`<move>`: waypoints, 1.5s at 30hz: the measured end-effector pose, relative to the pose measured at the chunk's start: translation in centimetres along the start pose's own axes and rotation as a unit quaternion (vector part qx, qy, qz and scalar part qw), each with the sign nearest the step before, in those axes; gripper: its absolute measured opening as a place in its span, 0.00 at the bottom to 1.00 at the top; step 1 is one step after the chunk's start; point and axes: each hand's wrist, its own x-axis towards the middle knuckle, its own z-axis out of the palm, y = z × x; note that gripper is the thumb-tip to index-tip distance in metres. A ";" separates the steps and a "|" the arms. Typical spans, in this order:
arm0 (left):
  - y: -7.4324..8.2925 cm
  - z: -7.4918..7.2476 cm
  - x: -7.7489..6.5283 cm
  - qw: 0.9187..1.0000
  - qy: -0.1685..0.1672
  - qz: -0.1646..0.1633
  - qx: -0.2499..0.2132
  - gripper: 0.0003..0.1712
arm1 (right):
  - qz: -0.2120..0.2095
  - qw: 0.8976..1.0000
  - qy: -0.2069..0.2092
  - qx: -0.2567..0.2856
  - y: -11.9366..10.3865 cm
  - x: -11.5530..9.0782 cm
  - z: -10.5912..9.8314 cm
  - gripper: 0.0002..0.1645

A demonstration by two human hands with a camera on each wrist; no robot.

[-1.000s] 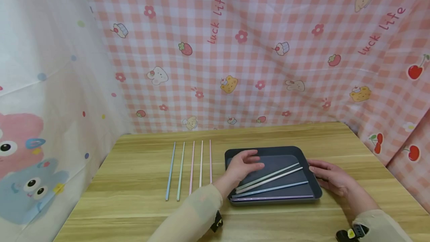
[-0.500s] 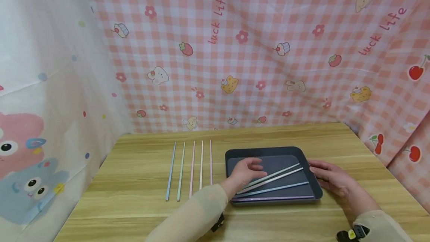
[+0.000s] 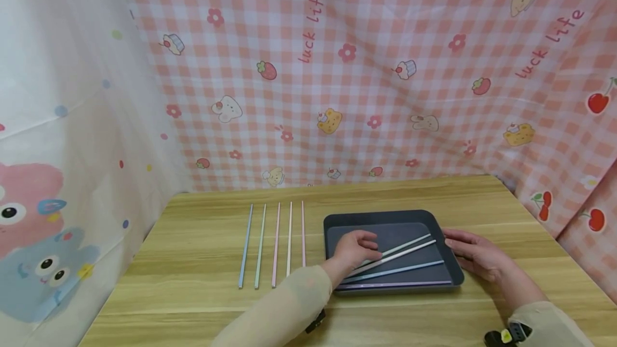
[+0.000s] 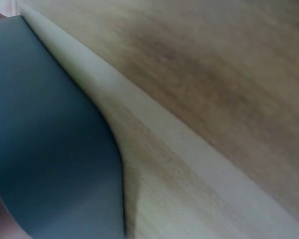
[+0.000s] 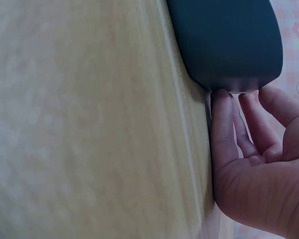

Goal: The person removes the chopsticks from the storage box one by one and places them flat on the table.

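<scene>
A dark grey tray (image 3: 385,218) holds several chopsticks: a green chopstick (image 3: 409,244), a white chopstick (image 3: 409,251), a blue chopstick (image 3: 400,270) and a purple chopstick (image 3: 400,285) along its near side. Inside the tray, my left hand (image 3: 354,250) hovers over their left ends, hiding them. Its thumb tip is at the green one, with a gap between thumb and fingers. Against the tray's right wall, my right hand (image 3: 474,253) rests its fingertips; in the right wrist view its fingers (image 5: 223,124) are fairly straight. Only the tray's outer wall (image 4: 65,124) fills the left wrist view.
Left of the tray, a blue chopstick (image 3: 246,245), a green chopstick (image 3: 261,245), a pink chopstick (image 3: 276,245), a white chopstick (image 3: 289,245) and another pink chopstick (image 3: 303,234) lie side by side on the wooden table (image 3: 193,261). Checked cloth (image 3: 289,95) hangs behind.
My left hand has moved down and slightly to the right, from above the tray's left part to the green and white chopsticks. My right hand stays at the tray's right wall.
</scene>
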 end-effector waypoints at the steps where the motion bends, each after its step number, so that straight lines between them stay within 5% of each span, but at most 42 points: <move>1: 0.0 0.0 0.0 1.000 0.001 0.000 0.003 0.24 | 0.001 1.000 0.001 0.001 0.0 0.0 0.0 0.15; 12: -0.1 0.3 0.1 1.000 0.004 -0.005 0.029 0.21 | -0.005 1.000 -0.010 0.005 0.0 -0.1 0.0 0.16; 22: -0.3 0.3 0.3 0.996 0.009 0.029 0.080 0.17 | 0.000 1.000 0.001 -0.001 0.0 -0.1 0.0 0.16; 37: -0.2 0.3 0.4 0.971 0.012 0.075 0.225 0.08 | -0.014 1.000 -0.022 0.017 -0.1 -0.1 0.0 0.17; 45: 0.2 0.1 0.9 0.974 -0.010 0.059 0.218 0.11 | -0.002 1.000 0.002 0.006 -0.1 -0.2 0.2 0.15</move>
